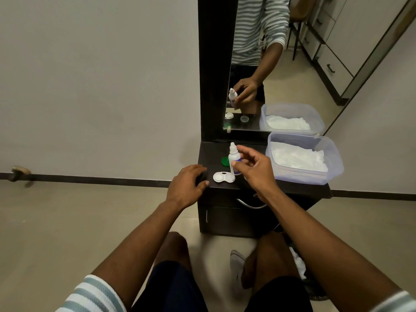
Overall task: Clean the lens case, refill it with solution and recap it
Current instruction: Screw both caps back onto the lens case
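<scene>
Head view: a seated person reaches both hands to a small dark cabinet in front of a mirror.

Nearest, the left hand [188,184] rests loosely spread on the cabinet top [227,186], holding nothing, likely to steady. Just beside it lies the uncapped white lens case [222,177], wells up, long axis running left to right. Behind it the right hand [254,168] holds the solution bottle [234,157] upright, nozzle up, seemingly ready to fill. A green cap [224,161] lies beyond. Farther right sits a clear tub [333,163] of white tissues.
</scene>
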